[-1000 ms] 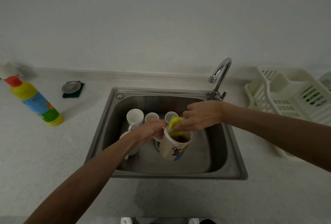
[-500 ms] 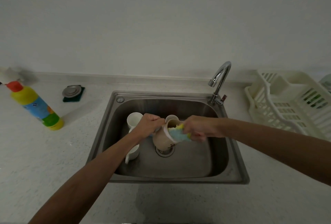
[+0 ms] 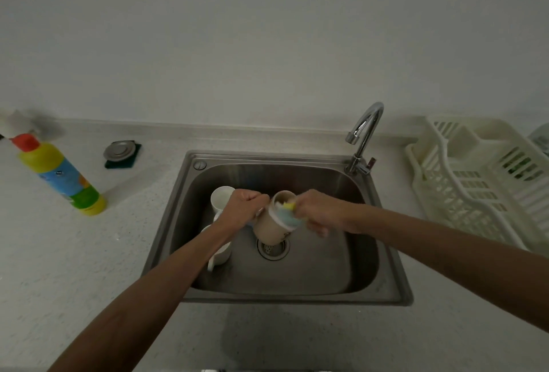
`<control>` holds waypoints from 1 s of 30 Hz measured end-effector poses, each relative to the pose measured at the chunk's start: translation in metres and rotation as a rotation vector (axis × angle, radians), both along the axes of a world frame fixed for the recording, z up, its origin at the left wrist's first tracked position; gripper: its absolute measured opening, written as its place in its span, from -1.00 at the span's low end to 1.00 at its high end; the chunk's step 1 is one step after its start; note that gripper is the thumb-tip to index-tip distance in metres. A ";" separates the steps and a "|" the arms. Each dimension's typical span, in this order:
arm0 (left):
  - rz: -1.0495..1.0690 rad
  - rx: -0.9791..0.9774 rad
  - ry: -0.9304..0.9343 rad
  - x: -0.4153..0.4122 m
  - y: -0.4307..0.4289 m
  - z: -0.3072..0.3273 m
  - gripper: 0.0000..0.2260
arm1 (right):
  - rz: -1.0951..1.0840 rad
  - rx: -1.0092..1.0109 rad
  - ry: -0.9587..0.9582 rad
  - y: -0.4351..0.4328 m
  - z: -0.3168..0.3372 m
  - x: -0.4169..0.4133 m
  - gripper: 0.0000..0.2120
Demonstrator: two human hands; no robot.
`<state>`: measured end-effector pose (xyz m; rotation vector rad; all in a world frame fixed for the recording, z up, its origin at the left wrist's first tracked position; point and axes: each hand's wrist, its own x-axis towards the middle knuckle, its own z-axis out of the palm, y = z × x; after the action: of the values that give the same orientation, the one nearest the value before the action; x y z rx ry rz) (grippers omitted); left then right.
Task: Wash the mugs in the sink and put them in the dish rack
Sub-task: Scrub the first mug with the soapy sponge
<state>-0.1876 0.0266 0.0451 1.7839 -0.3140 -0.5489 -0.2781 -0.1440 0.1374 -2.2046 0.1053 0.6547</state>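
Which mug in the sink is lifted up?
The beige mug, tilted above the drain: the left hand holds it while the right hand presses a sponge into it. The white mugs rest on the sink floor.

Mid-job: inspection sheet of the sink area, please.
Surface: speckled pale countertop, stainless steel sink.
Job's things: tilted beige mug over the drain; two white mugs in the sink, left; cream plastic dish rack, right, no mugs seen.
Clutter: yellow detergent bottle with red cap; metal sink plug on dark green pad.
Hands: left hand grips the mug; right hand holds a yellow-blue sponge in its mouth.
Cables: nothing seen.
Surroundings: chrome tap, plain wall.
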 end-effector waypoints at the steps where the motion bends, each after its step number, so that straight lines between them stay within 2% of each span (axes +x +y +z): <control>1: -0.002 0.008 0.010 0.001 0.001 -0.001 -0.69 | 0.199 -0.151 -0.051 -0.007 0.004 -0.002 -0.73; 3: -0.025 0.038 0.026 0.000 0.002 0.000 -0.69 | 0.554 -0.474 -0.138 -0.019 0.009 -0.003 -0.71; 5: -0.056 0.059 0.038 -0.003 0.000 0.000 -0.72 | 0.875 -0.883 -0.349 -0.029 0.007 0.000 -0.64; 6: -0.065 0.065 0.049 -0.004 -0.001 0.000 -0.75 | 0.981 -1.006 -0.445 -0.032 0.003 0.003 -0.60; 8: -0.077 0.076 0.076 -0.006 -0.003 0.000 -0.74 | 1.118 -1.094 -0.574 -0.033 -0.001 0.012 -0.50; 11: -0.114 0.069 0.105 -0.009 -0.005 0.001 -0.69 | 1.252 -1.106 -0.774 -0.034 -0.007 0.023 -0.41; 13: -0.098 0.067 0.110 -0.008 -0.003 0.002 -0.68 | 1.255 -1.122 -0.801 -0.041 -0.012 0.024 -0.42; 15: -0.065 0.075 0.104 -0.005 -0.002 0.002 -0.66 | 1.041 -1.025 -0.566 -0.045 -0.016 0.017 -0.51; 16: -0.048 0.082 0.099 -0.004 -0.003 0.003 -0.65 | 0.870 -0.895 -0.412 -0.042 -0.016 0.014 -0.57; 18: -0.022 0.090 0.084 -0.003 -0.005 0.004 -0.64 | 0.426 -0.520 -0.185 -0.027 -0.016 0.018 -0.68; 20: -0.007 0.079 0.082 -0.003 -0.008 0.000 -0.65 | -0.018 -0.271 -0.008 -0.011 -0.014 0.027 -0.77; 23: -0.017 0.042 0.086 -0.003 -0.012 -0.004 -0.75 | -0.344 0.058 0.227 -0.003 -0.006 0.028 -0.86; 24: -0.024 0.031 0.095 -0.003 -0.013 -0.004 -0.73 | -0.408 0.165 0.263 -0.007 -0.007 0.025 -0.87; 26: -0.051 0.016 0.120 -0.003 -0.014 -0.001 -0.65 | -0.500 0.249 0.238 -0.014 -0.010 0.019 -0.91; 28: -0.090 -0.017 0.175 -0.003 -0.014 0.002 -0.60 | -0.539 0.213 0.137 -0.018 -0.009 0.011 -0.87; 30: -0.141 -0.079 0.249 -0.002 -0.014 0.001 -0.61 | -0.481 0.140 -0.009 -0.019 -0.008 0.006 -0.80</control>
<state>-0.1895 0.0131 0.0458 1.6046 -0.2852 -0.8393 -0.2725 -0.1629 0.1294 -1.9447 0.5488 0.3689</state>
